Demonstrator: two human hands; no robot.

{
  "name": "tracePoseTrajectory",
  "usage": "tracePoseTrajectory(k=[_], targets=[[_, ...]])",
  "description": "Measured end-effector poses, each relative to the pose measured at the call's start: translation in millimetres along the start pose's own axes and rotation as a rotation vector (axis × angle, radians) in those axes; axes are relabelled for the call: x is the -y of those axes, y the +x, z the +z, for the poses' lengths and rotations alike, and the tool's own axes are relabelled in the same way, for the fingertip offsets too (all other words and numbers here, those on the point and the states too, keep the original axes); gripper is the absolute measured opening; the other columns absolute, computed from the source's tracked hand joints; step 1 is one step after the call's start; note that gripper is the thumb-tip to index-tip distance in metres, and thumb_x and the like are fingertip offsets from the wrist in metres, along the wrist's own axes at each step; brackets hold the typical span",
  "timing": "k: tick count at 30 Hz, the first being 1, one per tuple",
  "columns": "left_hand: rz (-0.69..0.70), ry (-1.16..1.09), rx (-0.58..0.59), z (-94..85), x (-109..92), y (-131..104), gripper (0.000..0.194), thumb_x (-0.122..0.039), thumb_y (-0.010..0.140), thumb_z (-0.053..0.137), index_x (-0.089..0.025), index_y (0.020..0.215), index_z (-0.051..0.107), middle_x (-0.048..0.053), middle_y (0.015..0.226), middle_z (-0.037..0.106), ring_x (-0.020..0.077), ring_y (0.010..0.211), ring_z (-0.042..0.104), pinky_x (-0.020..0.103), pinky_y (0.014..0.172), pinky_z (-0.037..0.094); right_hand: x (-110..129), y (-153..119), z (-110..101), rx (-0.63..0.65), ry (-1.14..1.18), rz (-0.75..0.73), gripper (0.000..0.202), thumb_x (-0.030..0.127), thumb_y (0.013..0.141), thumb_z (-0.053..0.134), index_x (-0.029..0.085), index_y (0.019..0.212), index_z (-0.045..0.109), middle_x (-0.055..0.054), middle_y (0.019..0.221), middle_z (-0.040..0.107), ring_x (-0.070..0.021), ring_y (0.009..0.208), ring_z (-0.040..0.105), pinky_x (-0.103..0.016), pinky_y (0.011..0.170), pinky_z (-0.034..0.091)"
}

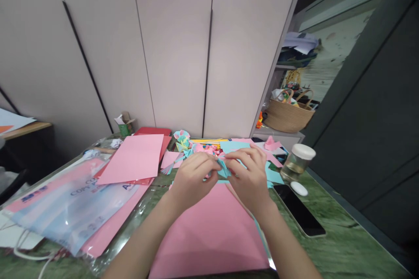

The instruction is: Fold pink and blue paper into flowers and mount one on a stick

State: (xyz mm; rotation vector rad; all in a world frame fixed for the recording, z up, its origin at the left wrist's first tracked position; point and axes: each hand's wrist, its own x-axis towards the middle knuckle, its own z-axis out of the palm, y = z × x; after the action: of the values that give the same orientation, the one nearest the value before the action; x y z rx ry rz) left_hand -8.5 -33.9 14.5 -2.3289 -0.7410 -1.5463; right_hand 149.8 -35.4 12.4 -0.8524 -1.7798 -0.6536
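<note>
Between my two hands is a small folded piece of light blue paper (224,169), pinched by the fingertips of both. My left hand (195,178) is closed on its left side, and my right hand (250,174) grips its right side with thumb and fingers. Parts of the paper are hidden behind the fingers. Below the hands lies a large pink sheet (209,231) on the green table. Just beyond them are small pink paper pieces (209,148) and more light blue paper (235,146).
On the left are pink sheets (135,159) and a plastic copy-paper wrapper (75,200). At the right stand a lidded jar (297,163), a white round object (299,188) and a phone (299,210). A cabinet (176,52) closes off the back; a woven basket (288,114) sits on its shelf.
</note>
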Motion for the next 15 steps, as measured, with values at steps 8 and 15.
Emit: tracePoseTrajectory(k=[8, 15], targets=[[-0.029, -0.064, 0.026, -0.1, 1.4, -0.3, 0.02, -0.001, 0.077, 0.048, -0.019, 0.079, 0.056, 0.002, 0.078, 0.064, 0.0139, 0.08, 0.062, 0.027, 0.075, 0.05, -3.5, -0.9, -0.6, 0.019, 0.003, -0.005, 0.016, 0.008, 0.077, 0.06, 0.024, 0.078, 0.06, 0.003, 0.082, 0.068, -0.0151, 0.084, 0.053, -0.042, 0.096, 0.032], [-0.32, -0.311, 0.139, -11.0, -5.4, 7.8, 0.013, -0.012, 0.079, 0.053, -0.018, 0.09, 0.057, 0.005, 0.091, 0.064, 0.0175, 0.091, 0.059, 0.032, 0.083, 0.047, -7.8, -1.6, -2.3, 0.047, -0.019, -0.072, 0.021, 0.002, 0.074, 0.058, 0.023, 0.08, 0.06, 0.003, 0.085, 0.068, -0.0154, 0.085, 0.054, -0.042, 0.095, 0.034]])
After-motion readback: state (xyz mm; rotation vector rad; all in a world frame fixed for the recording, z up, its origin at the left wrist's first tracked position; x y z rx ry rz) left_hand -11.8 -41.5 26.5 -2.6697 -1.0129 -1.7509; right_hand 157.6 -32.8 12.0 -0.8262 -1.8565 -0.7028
